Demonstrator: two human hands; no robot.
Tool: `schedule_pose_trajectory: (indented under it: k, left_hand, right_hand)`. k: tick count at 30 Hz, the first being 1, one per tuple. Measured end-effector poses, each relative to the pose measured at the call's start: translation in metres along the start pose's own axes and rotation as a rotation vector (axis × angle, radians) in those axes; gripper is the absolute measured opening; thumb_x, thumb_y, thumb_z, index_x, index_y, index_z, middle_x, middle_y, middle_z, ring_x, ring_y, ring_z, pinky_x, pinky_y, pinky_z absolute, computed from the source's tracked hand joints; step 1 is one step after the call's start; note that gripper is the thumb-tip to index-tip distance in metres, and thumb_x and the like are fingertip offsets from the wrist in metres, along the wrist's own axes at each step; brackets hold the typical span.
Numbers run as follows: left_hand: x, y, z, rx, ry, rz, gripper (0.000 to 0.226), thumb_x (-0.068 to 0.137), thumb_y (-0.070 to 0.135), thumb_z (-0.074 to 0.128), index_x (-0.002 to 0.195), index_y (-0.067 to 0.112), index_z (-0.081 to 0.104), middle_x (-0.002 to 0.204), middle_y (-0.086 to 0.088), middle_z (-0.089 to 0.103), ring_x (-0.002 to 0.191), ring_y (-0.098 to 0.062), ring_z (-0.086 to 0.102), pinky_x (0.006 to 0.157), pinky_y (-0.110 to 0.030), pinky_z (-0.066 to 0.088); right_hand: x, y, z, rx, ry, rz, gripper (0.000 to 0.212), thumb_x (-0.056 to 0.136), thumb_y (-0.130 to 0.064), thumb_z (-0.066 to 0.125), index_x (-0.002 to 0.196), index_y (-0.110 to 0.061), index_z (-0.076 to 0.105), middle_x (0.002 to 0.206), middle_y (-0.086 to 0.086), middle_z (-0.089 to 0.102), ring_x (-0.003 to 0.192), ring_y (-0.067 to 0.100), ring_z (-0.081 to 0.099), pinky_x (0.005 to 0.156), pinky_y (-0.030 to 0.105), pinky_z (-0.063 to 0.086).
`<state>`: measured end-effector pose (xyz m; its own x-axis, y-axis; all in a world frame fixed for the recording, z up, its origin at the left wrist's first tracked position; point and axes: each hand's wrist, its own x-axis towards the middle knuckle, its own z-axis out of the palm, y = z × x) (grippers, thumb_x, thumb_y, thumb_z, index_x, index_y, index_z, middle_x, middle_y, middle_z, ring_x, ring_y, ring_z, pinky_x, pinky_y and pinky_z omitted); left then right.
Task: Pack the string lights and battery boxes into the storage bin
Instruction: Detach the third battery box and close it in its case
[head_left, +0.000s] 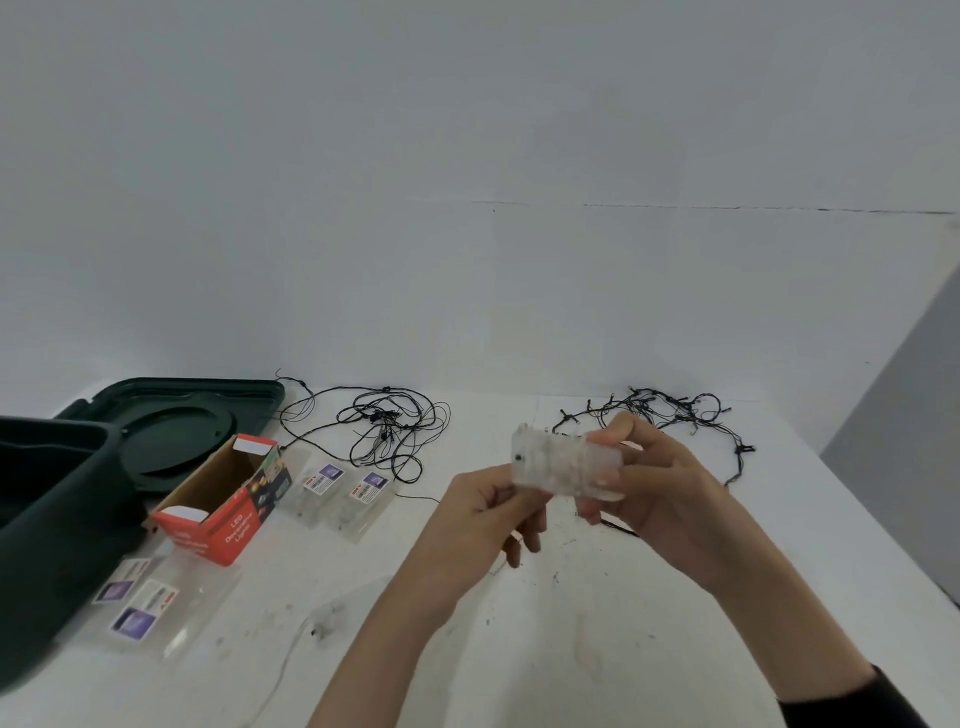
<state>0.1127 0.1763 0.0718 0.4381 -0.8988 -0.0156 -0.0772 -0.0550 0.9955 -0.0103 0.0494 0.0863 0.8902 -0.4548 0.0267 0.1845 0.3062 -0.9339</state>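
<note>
Battery box (566, 465) is up in the air, held between both hands over the white table (675, 613), dead centre of the head view! It's a clear, frosted-looking plastic block, roughly rectangular, with a small dark spot at its left end and pale blurred shapes inside that I can't make out. The left hand (485, 512) has its fingers curled in and pinches the box at its lower left corner. The right hand (662, 486) wraps the right end, thumb across the top edge and fingers curled underneath. A dark sleeve (852, 701) shows low on the right forearm. Behind the hands, 2 bundles of string lights lie loose on the table. The left tangle (389, 434) is thin black wire in wide messy loops. The right tangle (675, 415) is black wire studded with small dark bulbs, close to the back wall. A thin dark wire runs along the table under the right hand, but I can't tell whether it joins the box. On the left edge is the dark green storage bin (57, 545), open on top, with its matching lid (182, 421) lying flat just behind it. A red carton (228, 501), open at the top and printed "LED Decorative Lights", lies beside the bin. 2 clear labelled cases (340, 491) lie side by side between the carton and the left tangle. 2 nearer cases (140, 597) lie just beside the bin's front.
</note>
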Motion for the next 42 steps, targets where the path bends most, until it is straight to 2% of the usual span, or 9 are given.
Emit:
schedule_pose_trajectory:
  k: [7, 12, 16, 20, 23, 27, 31, 37, 42]
  left_hand:
    - [-0.004, -0.001, 0.000, -0.132, -0.053, -0.035, 0.020, 0.092, 0.020, 0.054, 0.100, 0.018, 0.072, 0.065, 0.005, 0.060, 0.044, -0.010, 0.046, 0.043, -0.018, 0.036]
    - [-0.010, 0.000, 0.003, -0.047, -0.039, -0.050, 0.020, 0.093, 0.015, 0.053, 0.105, 0.022, 0.068, 0.064, 0.006, 0.064, 0.044, -0.011, 0.048, 0.042, -0.019, 0.038]
    - [-0.013, 0.003, 0.012, 0.255, 0.034, -0.003, 0.026, 0.094, 0.017, 0.052, 0.111, 0.032, 0.065, 0.072, 0.006, 0.066, 0.044, -0.008, 0.050, 0.046, -0.019, 0.044]
    - [-0.017, 0.014, 0.017, 0.718, 0.100, 0.213, 0.025, 0.096, 0.028, 0.048, 0.116, 0.031, 0.064, 0.088, 0.006, 0.067, 0.057, -0.009, 0.049, 0.075, -0.027, 0.049]
    - [-0.016, 0.022, 0.015, 0.720, 0.154, 0.340, 0.023, 0.094, 0.032, 0.047, 0.098, 0.024, 0.068, 0.082, 0.006, 0.067, 0.063, -0.013, 0.053, 0.072, -0.035, 0.048]
    - [-0.003, 0.023, 0.009, 0.703, 0.209, 0.424, 0.020, 0.089, 0.034, 0.050, 0.087, 0.025, 0.068, 0.075, 0.009, 0.066, 0.057, 0.001, 0.048, 0.060, -0.017, 0.041]
    - [0.007, 0.028, 0.002, 0.721, 0.208, 0.422, 0.013, 0.091, 0.029, 0.058, 0.087, 0.027, 0.070, 0.080, 0.008, 0.067, 0.066, -0.003, 0.052, 0.064, -0.016, 0.040]
    - [0.012, 0.026, -0.007, 0.259, 0.081, 0.199, 0.021, 0.085, 0.018, 0.064, 0.072, 0.033, 0.070, 0.057, 0.013, 0.060, 0.046, -0.004, 0.039, 0.047, -0.016, 0.035]
    - [0.008, 0.016, 0.000, 0.004, 0.041, 0.022, 0.022, 0.089, 0.008, 0.058, 0.073, 0.018, 0.069, 0.047, 0.010, 0.053, 0.040, -0.007, 0.033, 0.040, -0.014, 0.023]
  right_hand:
    - [0.000, -0.001, 0.011, -0.125, 0.198, -0.176, 0.026, 0.064, 0.002, 0.070, 0.087, -0.006, 0.059, 0.064, 0.005, 0.063, 0.059, 0.022, 0.061, 0.058, 0.025, 0.050]
    - [0.000, -0.011, 0.010, -0.268, 0.374, -0.301, 0.021, 0.074, 0.006, 0.067, 0.089, -0.007, 0.061, 0.066, 0.003, 0.066, 0.060, 0.019, 0.062, 0.061, 0.024, 0.052]
    - [0.003, -0.008, 0.004, -0.781, 0.498, -0.400, 0.021, 0.078, 0.000, 0.071, 0.085, -0.019, 0.063, 0.065, -0.004, 0.065, 0.060, 0.013, 0.059, 0.062, 0.020, 0.049]
    - [-0.001, -0.009, -0.001, -1.008, 0.491, -0.401, 0.027, 0.078, -0.006, 0.070, 0.081, -0.031, 0.062, 0.066, 0.005, 0.060, 0.061, 0.015, 0.051, 0.059, 0.018, 0.041]
    - [-0.005, -0.010, -0.003, -0.990, 0.428, -0.333, 0.026, 0.077, -0.007, 0.069, 0.081, -0.031, 0.064, 0.070, 0.007, 0.064, 0.060, 0.020, 0.053, 0.060, 0.026, 0.045]
    - [-0.009, -0.010, -0.007, -0.920, 0.261, -0.186, 0.022, 0.074, -0.007, 0.071, 0.082, -0.027, 0.068, 0.069, 0.009, 0.065, 0.064, 0.032, 0.055, 0.061, 0.039, 0.048]
    - [-0.014, -0.013, -0.004, -0.656, 0.057, -0.040, 0.020, 0.067, -0.004, 0.067, 0.082, -0.017, 0.069, 0.067, 0.007, 0.063, 0.057, 0.017, 0.055, 0.056, 0.024, 0.047]
    - [-0.017, -0.019, -0.008, -0.212, -0.093, 0.020, 0.033, 0.048, -0.010, 0.080, 0.078, -0.011, 0.068, 0.074, 0.018, 0.060, 0.058, 0.025, 0.053, 0.053, 0.027, 0.046]
    - [-0.012, -0.018, -0.004, 0.023, 0.025, -0.086, 0.043, 0.044, -0.024, 0.090, 0.080, -0.015, 0.068, 0.070, 0.010, 0.062, 0.054, 0.023, 0.057, 0.053, 0.026, 0.049]
